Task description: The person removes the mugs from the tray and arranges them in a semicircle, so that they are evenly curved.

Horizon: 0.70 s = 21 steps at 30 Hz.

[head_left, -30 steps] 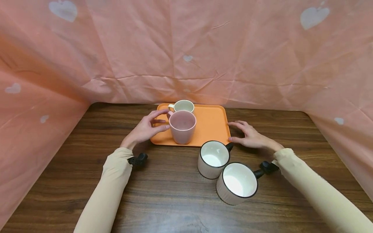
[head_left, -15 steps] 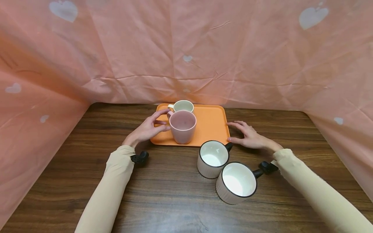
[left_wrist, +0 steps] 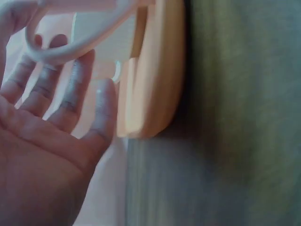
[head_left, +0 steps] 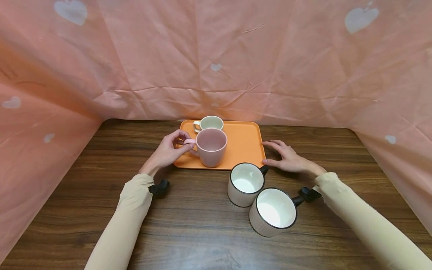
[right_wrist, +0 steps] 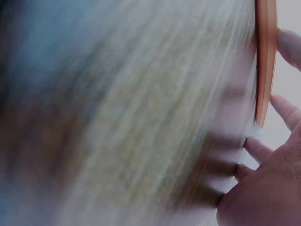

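Note:
A pink mug (head_left: 212,154) stands near the front left of the orange tray (head_left: 243,139). Its handle points left, where my left hand (head_left: 167,150) pinches it between thumb and fingers. In the left wrist view the mug handle (left_wrist: 101,32) loops in front of the spread fingers (left_wrist: 70,94). Behind the pink mug, and partly hidden by it, is a small pale cup (head_left: 212,122). At the tray's right edge rests my right hand (head_left: 289,157), fingers relaxed. The right wrist view has its fingertips against the tray rim (right_wrist: 265,56).
Two white ribbed mugs with black rims and handles stand on the wooden table: the smaller one (head_left: 241,197) just before the tray's front right, the larger one (head_left: 266,223) nearer and further right. A pink heart-patterned cloth (head_left: 233,48) walls the back and sides.
The pink mug's handle has swung from the back left round to the left. My left fingers have closed on that handle. The right hand stays at the tray edge.

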Tool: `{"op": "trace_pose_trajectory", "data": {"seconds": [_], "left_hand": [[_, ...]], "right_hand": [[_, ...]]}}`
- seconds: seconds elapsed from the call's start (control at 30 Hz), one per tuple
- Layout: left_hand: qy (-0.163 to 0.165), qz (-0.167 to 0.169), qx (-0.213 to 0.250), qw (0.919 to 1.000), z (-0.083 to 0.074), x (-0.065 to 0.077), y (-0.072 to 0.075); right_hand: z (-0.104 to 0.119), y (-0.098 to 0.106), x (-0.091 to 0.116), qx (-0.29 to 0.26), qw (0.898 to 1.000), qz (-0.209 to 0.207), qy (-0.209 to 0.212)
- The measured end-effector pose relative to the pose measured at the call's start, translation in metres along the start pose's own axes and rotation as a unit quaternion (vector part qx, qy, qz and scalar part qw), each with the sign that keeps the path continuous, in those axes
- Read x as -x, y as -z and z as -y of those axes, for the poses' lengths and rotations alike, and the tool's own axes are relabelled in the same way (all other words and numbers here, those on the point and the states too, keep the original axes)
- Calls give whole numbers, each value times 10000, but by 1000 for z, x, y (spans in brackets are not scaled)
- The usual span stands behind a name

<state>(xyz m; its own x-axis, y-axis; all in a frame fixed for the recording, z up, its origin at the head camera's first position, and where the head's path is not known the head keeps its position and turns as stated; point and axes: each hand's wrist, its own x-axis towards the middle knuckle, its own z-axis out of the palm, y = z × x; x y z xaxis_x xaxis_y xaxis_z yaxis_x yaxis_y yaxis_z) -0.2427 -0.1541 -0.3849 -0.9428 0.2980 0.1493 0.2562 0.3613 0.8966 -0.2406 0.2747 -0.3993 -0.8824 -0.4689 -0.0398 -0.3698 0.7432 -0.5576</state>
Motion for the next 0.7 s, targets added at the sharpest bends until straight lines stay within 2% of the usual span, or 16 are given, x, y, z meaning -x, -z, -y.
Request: {"op": "trace_pose_trajectory", "data": {"seconds": [0.27, 0.43, 0.53, 0.6, 0.7], "left_hand": [[-208, -263, 820, 9961, 1, 2, -17], [-121, -54, 1371, 9905, -4, 0, -25], [41, 49, 1683, 9857, -7, 0, -28], [84, 38, 1714, 9852, -8, -1, -30], [-29, -71, 1518, 9884, -10, -1, -33]], "right_hand": [[0, 0, 0, -14, 10000, 4, -27], [0, 0, 0, -5, 10000, -8, -47], [0, 0, 0, 8, 10000, 0, -63], [0, 0, 0, 10, 10000, 3, -64], [0, 0, 0, 22, 10000, 6, -60]]}}
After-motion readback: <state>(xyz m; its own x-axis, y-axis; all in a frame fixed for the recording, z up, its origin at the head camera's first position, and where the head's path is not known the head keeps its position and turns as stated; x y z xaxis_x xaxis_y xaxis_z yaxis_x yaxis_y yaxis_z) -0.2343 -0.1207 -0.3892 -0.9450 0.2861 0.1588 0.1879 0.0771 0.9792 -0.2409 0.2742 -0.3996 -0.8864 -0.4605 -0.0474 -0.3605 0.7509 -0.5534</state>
